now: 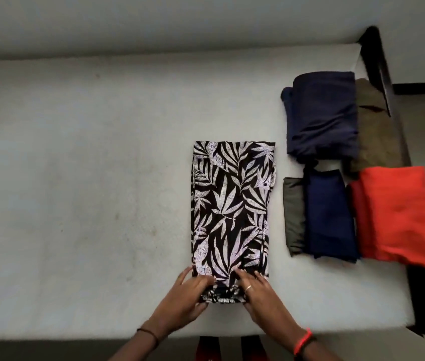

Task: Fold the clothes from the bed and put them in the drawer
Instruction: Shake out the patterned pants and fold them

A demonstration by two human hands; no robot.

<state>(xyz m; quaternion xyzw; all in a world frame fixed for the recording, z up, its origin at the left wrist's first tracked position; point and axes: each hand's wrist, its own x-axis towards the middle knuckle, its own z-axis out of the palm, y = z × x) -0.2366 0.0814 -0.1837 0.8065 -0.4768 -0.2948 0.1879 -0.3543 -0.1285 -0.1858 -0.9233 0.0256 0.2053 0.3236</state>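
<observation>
A black garment with a white leaf print (232, 207) lies folded into a long narrow strip on the white mattress (75, 178), running away from me. My left hand (188, 293) and my right hand (255, 290) both grip its near end, which is bunched up between them. Thumbs sit under the hem and fingers curl over the top. The right hand wears a ring. No drawer is in view.
Folded clothes lie to the right: a large navy piece (323, 113), an olive-brown piece (378, 131) beside it, a small olive piece (293, 217), a dark blue piece (328, 214) and an orange-red piece (399, 217). A dark bed frame (378, 61) borders the right side.
</observation>
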